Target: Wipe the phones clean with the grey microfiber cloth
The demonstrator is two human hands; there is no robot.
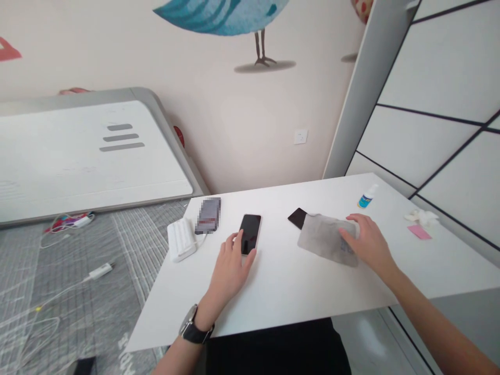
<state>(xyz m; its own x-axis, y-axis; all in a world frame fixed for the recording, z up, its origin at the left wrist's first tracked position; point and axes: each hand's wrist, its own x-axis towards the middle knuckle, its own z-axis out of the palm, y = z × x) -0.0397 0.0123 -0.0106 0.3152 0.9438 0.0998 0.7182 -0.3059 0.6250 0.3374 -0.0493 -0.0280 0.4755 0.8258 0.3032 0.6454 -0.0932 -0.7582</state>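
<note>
A dark-screened smartphone (250, 234) lies face up on the white table (281, 297). My left hand (230, 268), with a watch on its wrist, grips the phone's lower end, fingers along the left edge and thumb by the lower right corner. Farther right, a thin grey cloth (326, 239) with faint print lies spread out; whether it is a pouch I cannot tell. My right hand (367, 239) closes on its right end, thumb on top. From beneath the cloth's left end sticks out a flat black object (297, 217), its other part hidden.
On the table's left stand a white ribbed block (182, 239) with a cable and a blurred-out grey item (208, 215). A small spray bottle (367, 197), crumpled tissue (422, 216) and pink paper (419, 232) are at right. A charger (100, 271) lies on the bed.
</note>
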